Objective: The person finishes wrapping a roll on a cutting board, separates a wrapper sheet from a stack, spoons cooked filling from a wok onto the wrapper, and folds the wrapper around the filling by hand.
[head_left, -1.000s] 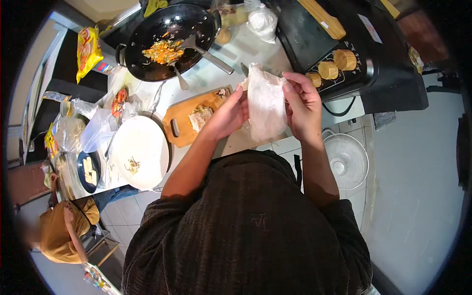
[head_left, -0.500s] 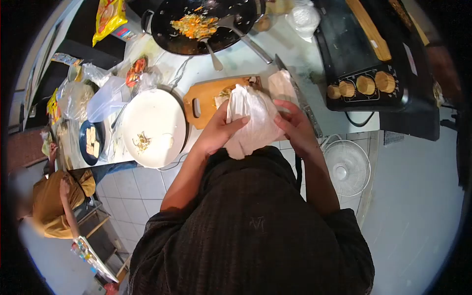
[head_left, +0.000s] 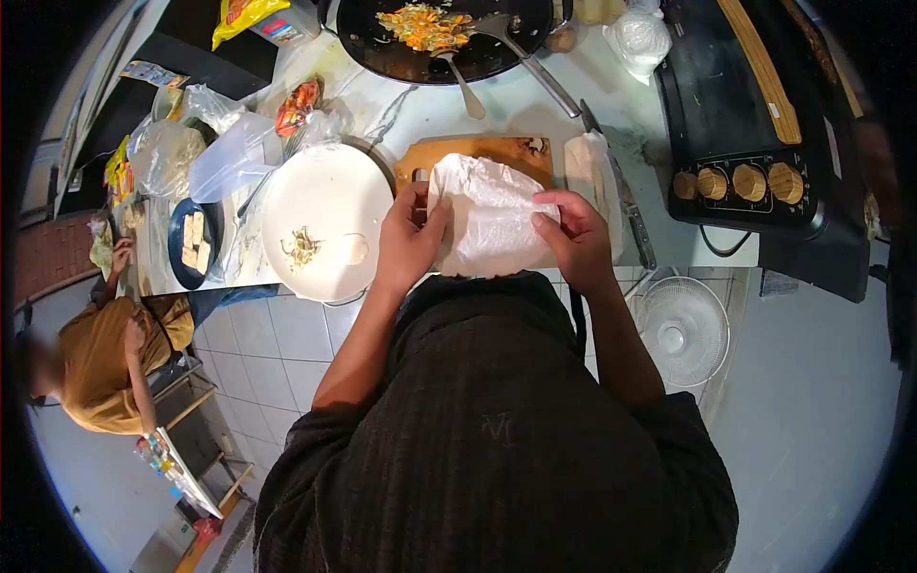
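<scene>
1. So the left hand (head_left: 411, 234) is pinching one side of a thin white sheet (head_left: 492, 215), thumb in front, the rest of the fingers partly hiding.
2. Right hand (head_left: 576, 234) is doing the same on the other side, gripping the edge between thumb and fingers.
3. The sheet is hanging spread between both hands, right in front of the dark shirt, and it's covering part of the wooden cutting board (head_left: 506, 148). Can't tell if they're touching.
4. More pale sheets (head_left: 587, 167) are lying just right of the board, with a knife (head_left: 630, 205) resting alongside.
5. Over on the left, a big white plate (head_left: 325, 181) is holding a few shreds (head_left: 301, 250).
6. Up top, a wok (head_left: 368, 43) is holding orangey chopped filling (head_left: 425, 27), plus a spatula (head_left: 544, 81) and a spoon (head_left: 463, 86).
</scene>
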The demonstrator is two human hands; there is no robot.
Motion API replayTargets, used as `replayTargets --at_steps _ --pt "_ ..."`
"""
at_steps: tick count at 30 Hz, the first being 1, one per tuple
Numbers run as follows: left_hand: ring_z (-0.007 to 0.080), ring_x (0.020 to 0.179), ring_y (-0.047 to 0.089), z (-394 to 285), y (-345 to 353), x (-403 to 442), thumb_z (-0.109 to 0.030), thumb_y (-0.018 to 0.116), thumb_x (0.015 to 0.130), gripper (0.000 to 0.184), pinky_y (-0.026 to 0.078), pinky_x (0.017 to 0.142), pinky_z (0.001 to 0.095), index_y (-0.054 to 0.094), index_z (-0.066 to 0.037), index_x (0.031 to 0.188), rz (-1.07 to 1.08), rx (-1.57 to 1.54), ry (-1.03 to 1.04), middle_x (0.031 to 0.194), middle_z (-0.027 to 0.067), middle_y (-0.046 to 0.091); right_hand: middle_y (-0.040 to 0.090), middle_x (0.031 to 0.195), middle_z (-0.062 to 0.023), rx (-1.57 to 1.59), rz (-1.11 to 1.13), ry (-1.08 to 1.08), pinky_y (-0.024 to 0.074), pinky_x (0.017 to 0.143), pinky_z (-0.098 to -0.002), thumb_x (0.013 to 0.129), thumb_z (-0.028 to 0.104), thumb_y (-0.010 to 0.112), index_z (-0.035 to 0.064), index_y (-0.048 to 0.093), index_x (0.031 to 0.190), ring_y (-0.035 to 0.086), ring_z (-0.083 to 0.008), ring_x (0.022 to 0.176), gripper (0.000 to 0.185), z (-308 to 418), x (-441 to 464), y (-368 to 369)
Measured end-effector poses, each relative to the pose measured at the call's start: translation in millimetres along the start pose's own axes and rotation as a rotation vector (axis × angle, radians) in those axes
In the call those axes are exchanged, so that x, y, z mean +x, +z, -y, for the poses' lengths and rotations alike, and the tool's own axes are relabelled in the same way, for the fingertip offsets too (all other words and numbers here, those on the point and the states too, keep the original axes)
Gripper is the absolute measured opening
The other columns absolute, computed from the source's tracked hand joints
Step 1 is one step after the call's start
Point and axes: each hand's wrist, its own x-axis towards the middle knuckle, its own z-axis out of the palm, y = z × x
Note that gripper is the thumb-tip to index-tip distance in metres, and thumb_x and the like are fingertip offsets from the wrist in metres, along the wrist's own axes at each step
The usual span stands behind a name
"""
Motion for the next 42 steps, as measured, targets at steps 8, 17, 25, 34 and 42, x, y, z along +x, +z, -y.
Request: replayTargets --at_steps 8,17,25,34,42 --pt "0.0104 0.079 0.057 -6.9 -11.7 -1.1 -0.009 0.062 0.098 0.035 0.047 0.07 0.026 0.044 -0.003 0.126 0.034 0.091 -0.247 0.089 0.0046 0.059 0.061 0.112 -0.0091 -0.252 -0.02 -0.467 0.05 0.084 -0.0264 0.09 -0.009 0.065 -0.0002 0.064 0.112 0.061 -0.0133 0.098 0.023 -4.6 -11.1 -3.3" --pt "0.0122 0.087 0.058 13.2 -10.2 -13.4 0.005 0.062 0.093 0.049 0.049 0.072 0.0267 0.03 -0.012 0.126 0.1 -0.079 0.058 0.105 0.0088 0.055 0.065 0.098 -0.0109 -0.522 -0.094 -0.402 0.0533 0.078 -0.0321 0.087 -0.005 0.068 0.0052 0.073 0.096 0.067 -0.0231 0.089 0.015 -13.0 -22.6 -20.8" --pt "0.0089 0.094 0.056 -13.3 -8.9 -7.0 0.005 0.065 0.091 0.022 0.048 0.084 0.0258 0.058 -0.006 0.108 0.052 -0.482 -0.2 0.107 0.0034 0.058 0.061 0.112 -0.0115 -0.29 -0.115 -0.329 0.0508 0.087 -0.0294 0.092 -0.005 0.064 0.0016 0.071 0.102 0.062 -0.0203 0.104 0.014 -18.5 -10.2 -16.0" --pt "0.0113 0.088 0.061 5.6 -0.1 -7.0 0.004 0.072 0.086 0.037 0.051 0.074 0.0261 0.054 -0.003 0.118 0.085 -0.049 0.048 0.104 0.0042 0.059 0.061 0.112 -0.0113 -0.288 -0.07 -0.375 0.0483 0.087 -0.0267 0.09 -0.009 0.065 -0.0011 0.071 0.1 0.061 -0.0186 0.101 0.014 -3.7 -10.3 -10.4" --pt "0.0107 0.08 0.061 -7.6 -7.9 -13.0 -0.008 0.068 0.095 0.025 0.049 0.074 0.027 0.058 0.001 0.117 0.023 0.447 0.035 0.104 0.0041 0.063 0.061 0.11 -0.0122 -0.467 -0.034 -0.485 0.0502 0.079 -0.0256 0.087 -0.01 0.066 0.0002 0.072 0.096 0.063 -0.0177 0.093 0.015 1.4 -14.4 -16.4"
